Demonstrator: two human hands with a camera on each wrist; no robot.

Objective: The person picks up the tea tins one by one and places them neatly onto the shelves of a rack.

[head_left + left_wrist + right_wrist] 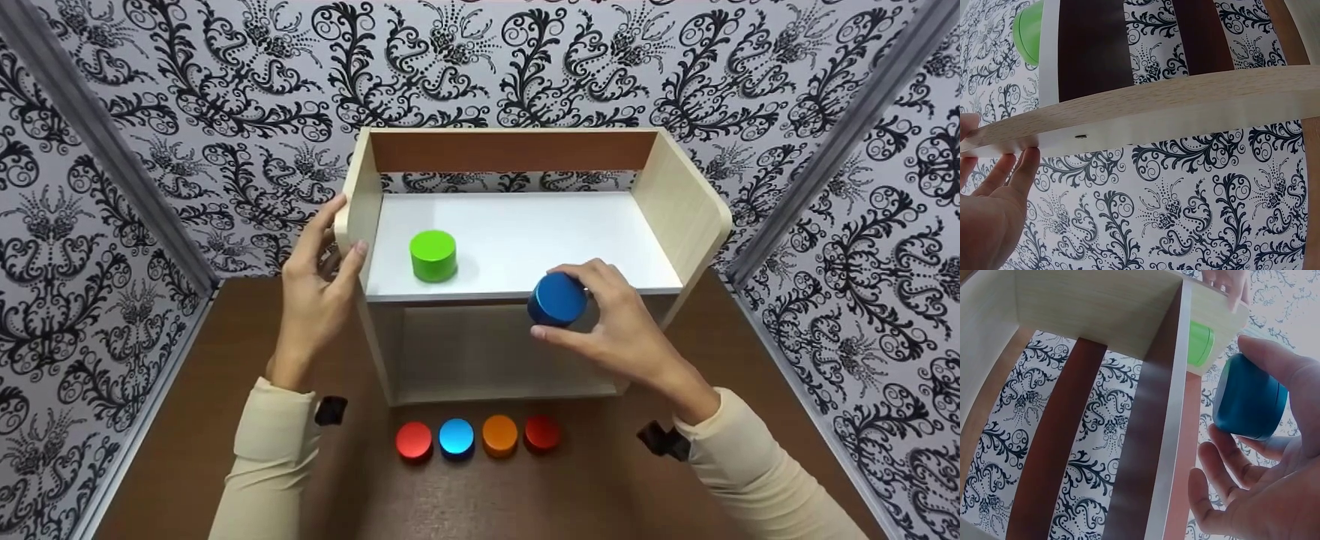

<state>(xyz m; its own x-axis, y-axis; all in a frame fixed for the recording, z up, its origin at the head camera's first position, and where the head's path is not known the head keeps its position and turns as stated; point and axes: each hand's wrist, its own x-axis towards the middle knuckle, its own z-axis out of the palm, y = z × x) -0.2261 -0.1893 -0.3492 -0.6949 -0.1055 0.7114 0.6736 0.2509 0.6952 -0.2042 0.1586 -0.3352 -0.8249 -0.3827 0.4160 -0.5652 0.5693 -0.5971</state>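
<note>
My right hand [619, 322] grips a dark blue round canister [559, 298] between thumb and fingers, at the front edge of the white shelf [525, 232]. In the right wrist view the canister [1249, 398] is tipped on its side relative to the picture, with several fingers below it. My left hand [319, 292] holds the left side panel [360, 202] of the small wooden shelf unit, thumb inside and fingers outside. The left wrist view shows the fingertips [1027, 160] against that panel's outer face. A bright green canister [433, 256] stands on the left part of the white shelf.
In front of the unit, a row stands on the brown table [450, 502]: a red canister [414, 442], a light blue one [457, 439], an orange one [500, 436] and a darker red one [541, 433]. Patterned walls [480, 60] enclose the back and sides.
</note>
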